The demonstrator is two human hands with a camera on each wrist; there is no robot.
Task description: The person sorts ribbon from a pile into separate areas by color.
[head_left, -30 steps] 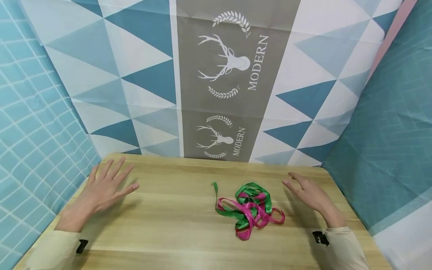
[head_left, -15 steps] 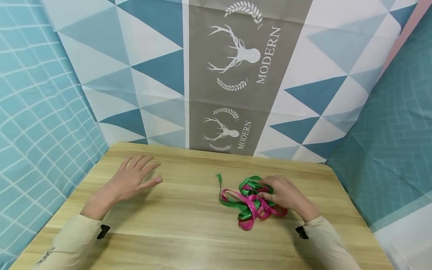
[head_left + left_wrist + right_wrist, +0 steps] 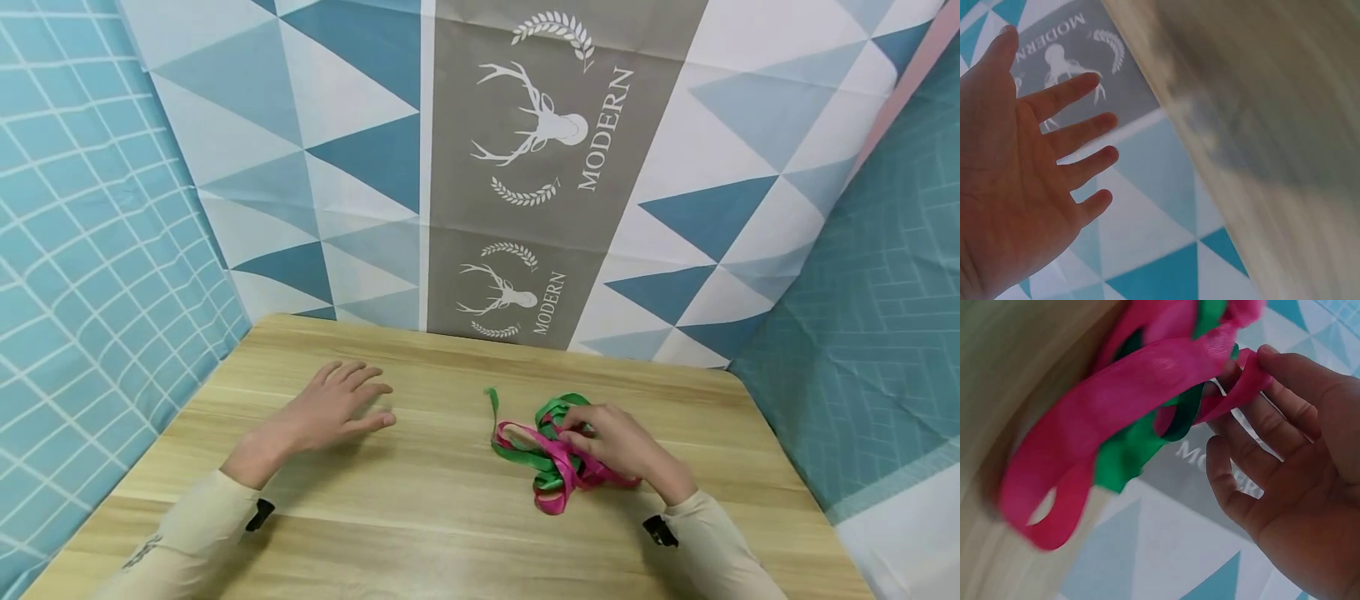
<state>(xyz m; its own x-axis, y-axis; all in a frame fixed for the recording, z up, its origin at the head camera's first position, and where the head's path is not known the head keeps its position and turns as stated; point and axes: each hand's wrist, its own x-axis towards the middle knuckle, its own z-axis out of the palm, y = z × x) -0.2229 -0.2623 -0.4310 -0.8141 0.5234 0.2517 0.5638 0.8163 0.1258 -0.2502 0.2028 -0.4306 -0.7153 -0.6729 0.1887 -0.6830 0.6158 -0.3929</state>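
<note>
A loose tangle of pink ribbon [image 3: 552,502] and green ribbon [image 3: 522,456] lies on the wooden table, right of the middle. My right hand [image 3: 617,442] is over its right side. In the right wrist view, the thumb and bent fingers of that hand [image 3: 1297,469] pinch a loop of the pink ribbon [image 3: 1244,394], while green ribbon [image 3: 1129,456] hangs beside it. A thin green end sticks out at the tangle's far left. To the left, my left hand [image 3: 333,408] is held over the table, fingers spread and palm bare in the left wrist view.
The wooden table [image 3: 420,533] has a rounded back edge against a patterned cloth backdrop [image 3: 367,167]. Blue tiled cloth [image 3: 82,233] rises on the left, and teal cloth [image 3: 877,333] on the right. Each sleeve cuff has a small black device [image 3: 259,514] beside it.
My right hand has moved left onto the tangle and has taken hold of the pink ribbon. The left hand has come rightward over the table, nearer the middle. The head view has shifted slightly.
</note>
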